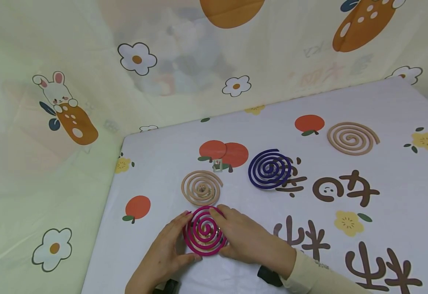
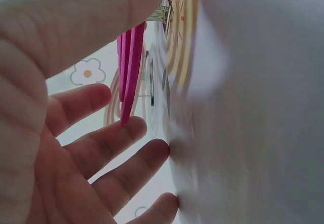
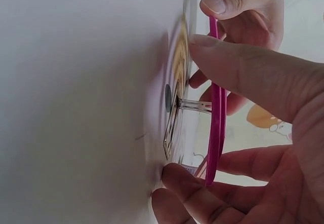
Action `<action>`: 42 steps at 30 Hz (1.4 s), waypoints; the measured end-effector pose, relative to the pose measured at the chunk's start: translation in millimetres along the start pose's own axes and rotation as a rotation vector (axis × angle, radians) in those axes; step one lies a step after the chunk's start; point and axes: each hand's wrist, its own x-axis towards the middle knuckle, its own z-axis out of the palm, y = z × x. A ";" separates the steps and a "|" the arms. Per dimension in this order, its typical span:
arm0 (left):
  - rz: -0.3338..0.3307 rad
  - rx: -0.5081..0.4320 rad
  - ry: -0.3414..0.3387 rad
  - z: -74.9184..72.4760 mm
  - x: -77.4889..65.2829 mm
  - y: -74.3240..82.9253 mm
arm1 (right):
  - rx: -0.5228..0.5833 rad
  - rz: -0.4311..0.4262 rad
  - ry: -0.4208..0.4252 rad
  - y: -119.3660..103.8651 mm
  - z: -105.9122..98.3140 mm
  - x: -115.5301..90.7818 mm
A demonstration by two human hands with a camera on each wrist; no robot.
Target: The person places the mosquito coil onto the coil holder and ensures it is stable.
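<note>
A pink mosquito coil (image 1: 207,228) sits at the near middle of the table, level and raised on a thin metal stand (image 3: 195,105). My left hand (image 1: 162,249) holds its left edge, thumb at the near side and fingers at the far side. Across from it, my right hand (image 1: 247,237) grips the right edge between thumb and fingers. In the left wrist view the pink coil's rim rests against the left fingertips (image 2: 132,126). Just beyond it lies a tan mosquito coil (image 1: 201,188), with a bit of metal showing through its centre.
A dark blue mosquito coil (image 1: 269,168) lies right of the near tan one. Another tan coil (image 1: 352,139) lies farther off at the right. A small metal piece (image 1: 217,165) is behind the near coils. A printed cloth wall (image 1: 184,98) borders the table's back and left.
</note>
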 end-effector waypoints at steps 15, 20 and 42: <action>-0.014 -0.011 -0.025 -1.5 -0.8 -0.9 | 0.017 0.021 -0.012 0.1 -0.1 -0.5; -0.022 -0.011 -0.023 -1.0 -1.2 -1.6 | 0.026 0.028 -0.012 0.5 0.4 -0.4; -0.004 0.007 0.030 4.4 -4.0 -2.8 | 0.007 0.056 -0.017 -1.7 -1.3 -8.1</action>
